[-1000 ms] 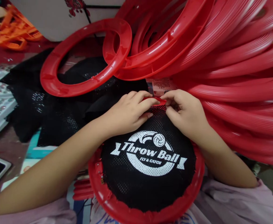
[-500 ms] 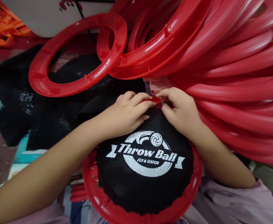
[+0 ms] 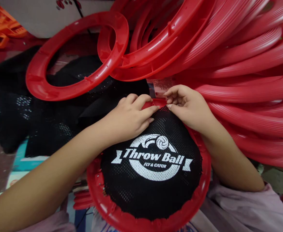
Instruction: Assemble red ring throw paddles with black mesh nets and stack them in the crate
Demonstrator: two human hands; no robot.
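Note:
In front of me, a red plastic ring (image 3: 205, 182) rests in my lap. Black mesh fabric (image 3: 153, 199) stretches across it, printed in white with "Throw Ball". My left hand (image 3: 135, 116) grips the far rim, its fingers curled over the red plastic and the mesh edge. Just right of it, my right hand (image 3: 189, 104) pinches the edge of the mesh at the rim between thumb and fingertips. Along the near side the mesh edge lies against the ring's inner rim. The parts under my left fingers are hidden.
Many red rings (image 3: 247, 93) are piled at the right and back. One loose red ring (image 3: 66, 91) leans over black mesh pieces (image 3: 46, 135) on the left. Orange plastic parts (image 3: 1, 25) sit at the far left, and a printed label (image 3: 162, 86) lies beyond my hands.
My right fingers have shifted slightly back and opened a little from the rim, thumb now at the mesh edge. My left hand stays in nearly the same place. The view has moved slightly.

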